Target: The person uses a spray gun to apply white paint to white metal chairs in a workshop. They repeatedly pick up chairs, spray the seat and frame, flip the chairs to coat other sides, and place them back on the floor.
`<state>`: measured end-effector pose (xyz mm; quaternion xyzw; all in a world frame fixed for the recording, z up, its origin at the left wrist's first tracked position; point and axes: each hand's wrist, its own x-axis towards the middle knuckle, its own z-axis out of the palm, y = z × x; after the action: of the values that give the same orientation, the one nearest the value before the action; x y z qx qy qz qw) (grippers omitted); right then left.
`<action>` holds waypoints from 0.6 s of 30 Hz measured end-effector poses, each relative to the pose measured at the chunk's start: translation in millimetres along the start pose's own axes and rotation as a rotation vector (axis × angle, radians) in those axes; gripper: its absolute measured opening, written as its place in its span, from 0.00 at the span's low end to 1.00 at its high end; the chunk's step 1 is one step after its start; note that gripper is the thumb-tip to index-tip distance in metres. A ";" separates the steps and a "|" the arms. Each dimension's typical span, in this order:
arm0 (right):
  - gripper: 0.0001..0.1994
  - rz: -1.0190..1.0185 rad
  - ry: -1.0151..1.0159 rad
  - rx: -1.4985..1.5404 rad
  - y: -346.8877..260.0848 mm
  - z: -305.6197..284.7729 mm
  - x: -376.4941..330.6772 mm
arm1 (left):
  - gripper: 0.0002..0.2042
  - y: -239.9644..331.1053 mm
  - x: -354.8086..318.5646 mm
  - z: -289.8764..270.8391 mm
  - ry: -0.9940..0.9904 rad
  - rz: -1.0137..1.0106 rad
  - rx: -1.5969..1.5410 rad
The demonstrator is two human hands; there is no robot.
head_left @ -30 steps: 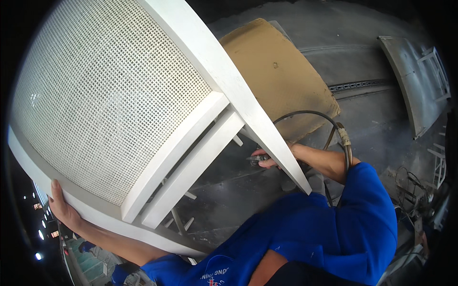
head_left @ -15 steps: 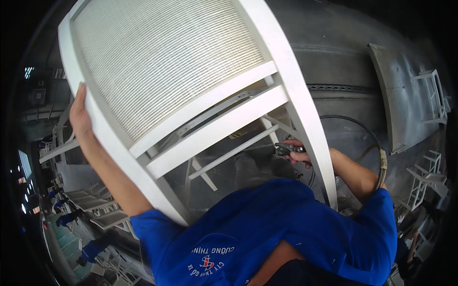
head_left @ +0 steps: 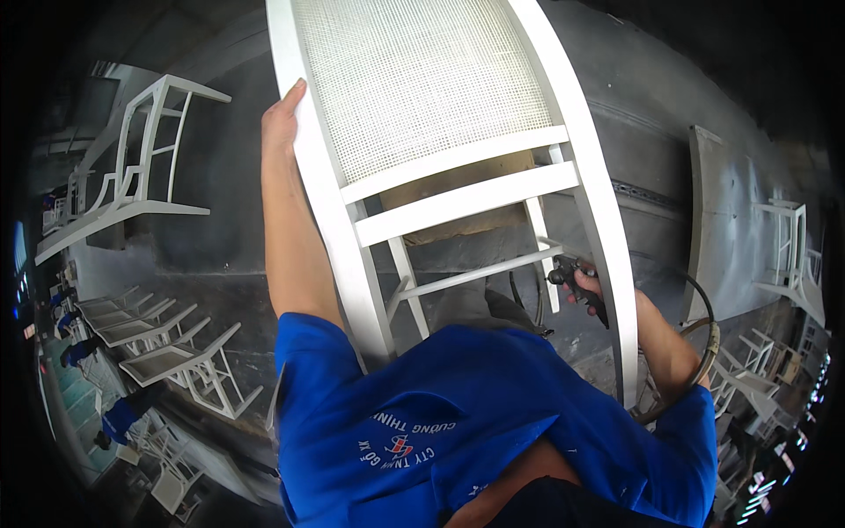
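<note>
A white chair point(head_left: 466, 206) stands in front of me, its backrest toward me with a pale woven panel point(head_left: 422, 88) between two curved posts. My left hand point(head_left: 282, 128) grips the left post at the panel's height, thumb on the near side and the other fingers hidden behind the wood. Beyond the lower part of the right post, my right hand point(head_left: 588, 283) is closed around a dark spray gun point(head_left: 562, 274). The gun's front end points left, close to the round stretcher of the chair. A hose point(head_left: 707, 339) loops beside my right forearm.
Another white chair point(head_left: 141, 167) lies tipped at the far left. Several white chairs point(head_left: 194, 361) stand in a row at the lower left, near people in blue. On the right are a grey panel point(head_left: 726, 229) and more white chair frames point(head_left: 792, 246).
The chair has shifted right in view and turned more upright, my left hand still on its post. My right hand and the spray gun now appear farther right, and more of the left side shows.
</note>
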<state>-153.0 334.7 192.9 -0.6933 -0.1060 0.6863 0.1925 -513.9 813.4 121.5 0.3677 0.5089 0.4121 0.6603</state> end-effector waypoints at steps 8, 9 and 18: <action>0.28 0.078 -0.079 -0.182 -50.9 -31.2 22.6 | 0.29 -23.7 49.8 34.4 -0.260 -0.118 0.163; 0.30 0.103 -0.045 -0.257 -48.2 -31.5 25.1 | 0.30 -26.3 55.4 35.8 -0.272 -0.122 0.238; 0.34 -0.323 0.413 -0.823 -19.5 -35.9 -26.8 | 0.39 -46.7 152.1 47.4 -0.209 -0.346 0.448</action>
<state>-116.0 337.0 224.8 -0.8084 -0.4342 0.3968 0.0233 -438.0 931.8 33.1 0.4526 0.5714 0.1308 0.6719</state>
